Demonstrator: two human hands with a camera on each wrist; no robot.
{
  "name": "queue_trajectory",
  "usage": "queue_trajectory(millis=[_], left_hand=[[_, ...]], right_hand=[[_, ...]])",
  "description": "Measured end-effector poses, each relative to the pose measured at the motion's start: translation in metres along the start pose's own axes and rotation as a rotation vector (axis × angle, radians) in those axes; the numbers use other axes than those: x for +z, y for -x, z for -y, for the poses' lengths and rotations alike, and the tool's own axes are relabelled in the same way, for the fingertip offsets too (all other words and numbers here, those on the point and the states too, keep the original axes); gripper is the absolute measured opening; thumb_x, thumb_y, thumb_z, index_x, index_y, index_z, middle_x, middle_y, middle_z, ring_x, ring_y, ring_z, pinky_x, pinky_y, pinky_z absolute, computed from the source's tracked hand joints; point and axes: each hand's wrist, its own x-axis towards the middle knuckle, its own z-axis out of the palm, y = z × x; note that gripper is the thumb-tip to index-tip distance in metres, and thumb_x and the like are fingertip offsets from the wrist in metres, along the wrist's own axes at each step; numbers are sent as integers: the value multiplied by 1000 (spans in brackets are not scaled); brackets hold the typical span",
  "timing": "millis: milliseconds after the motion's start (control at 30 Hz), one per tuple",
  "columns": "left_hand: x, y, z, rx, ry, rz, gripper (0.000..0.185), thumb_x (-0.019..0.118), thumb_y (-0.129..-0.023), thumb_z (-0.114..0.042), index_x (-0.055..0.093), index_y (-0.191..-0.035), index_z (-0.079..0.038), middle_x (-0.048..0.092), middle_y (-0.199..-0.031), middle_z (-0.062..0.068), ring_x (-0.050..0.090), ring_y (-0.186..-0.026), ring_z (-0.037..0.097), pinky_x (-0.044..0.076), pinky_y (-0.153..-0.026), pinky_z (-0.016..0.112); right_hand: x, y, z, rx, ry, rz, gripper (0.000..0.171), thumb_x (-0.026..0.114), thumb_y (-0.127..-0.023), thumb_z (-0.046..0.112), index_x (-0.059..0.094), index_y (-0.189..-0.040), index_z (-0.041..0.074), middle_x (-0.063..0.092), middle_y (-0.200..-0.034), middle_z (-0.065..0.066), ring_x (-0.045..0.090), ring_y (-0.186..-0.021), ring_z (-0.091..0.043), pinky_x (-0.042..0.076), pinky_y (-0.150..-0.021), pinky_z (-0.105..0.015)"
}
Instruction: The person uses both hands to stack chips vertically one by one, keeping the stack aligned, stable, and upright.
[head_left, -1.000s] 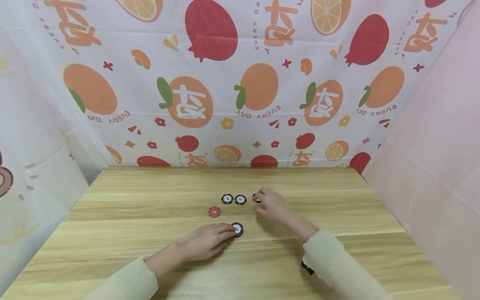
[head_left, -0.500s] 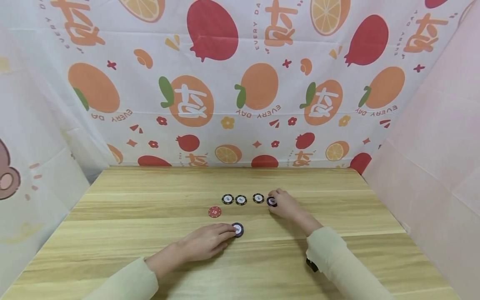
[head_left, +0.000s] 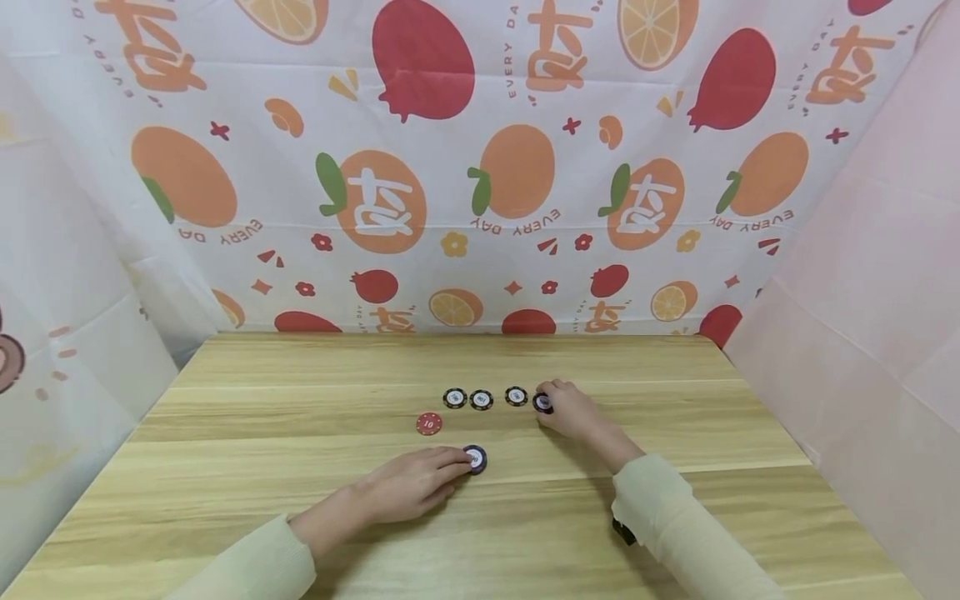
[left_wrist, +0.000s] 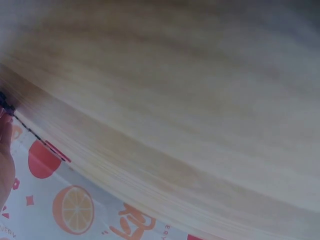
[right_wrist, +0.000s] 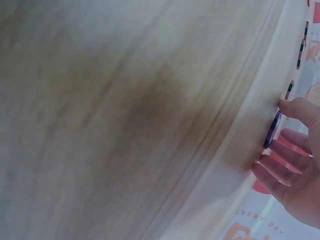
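Forearms [head_left: 330, 518]: pale-sleeved, reaching in from the near side, the left slanting far and right, the right slanting far and left.
Left hand [head_left: 401, 490]: low over the wood-grain tabletop [head_left: 300, 417], fingers pointing right, tips at the left part of the dark-rimmed poker chip [head_left: 478, 460]; whether they pinch or merely touch it, I cannot tell.
Dark-rimmed poker chip: white-centred, nearest of the chips.
Right hand [head_left: 572, 414]: farther out, thumb and fingers bent around the purple-and-black poker chip [head_left: 542, 403], gripping its edge.
Purple-and-black poker chip: right end of the far row, partly covered.
Black poker chips [head_left: 516, 396]: two side by side on the left, one near the gripped chip.
Red poker chip [head_left: 429, 423]: marked 10, left and nearer than the row.
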Motion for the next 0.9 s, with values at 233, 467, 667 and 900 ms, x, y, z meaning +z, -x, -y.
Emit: queue_trajectory(millis=[233,467,667,900], left_hand=[[-1,0,5,15,-2,-3,36,61,-86,-14,58,-118,1,54,-121,12,52,-112,25,42,-95,35],[-3,-1,9,13,10,-1,37,61,-86,-14,58,-119,1,54,-121,12,51,-112,25,42,-96,36],[-5,-3,8,-10,31,-8,36,61,-86,-14,58,-119,-1,54,-122,11,51,-113,23,41,-96,35],[-4,-5,6,-1,28,-32,35,62,-85,-13,59,-118,-1,55,-120,11,52,-111,24,43,-94,35]], right_hand=[[0,-3,1,7,-4,4,42,67,-82,24,57,-116,2,56,-110,-12,53,-101,-30,48,-85,-43],[-2,-6,1,11,-9,6,40,67,-83,21,57,-116,1,55,-112,-13,52,-103,-29,47,-87,-42],[-2,-10,-1,4,-31,11,37,68,-83,19,59,-113,0,55,-108,-13,52,-99,-28,47,-86,-39],[-1,-12,-5,-23,-57,8,30,65,-84,14,61,-111,1,54,-104,-11,51,-95,-25,47,-84,-38]])
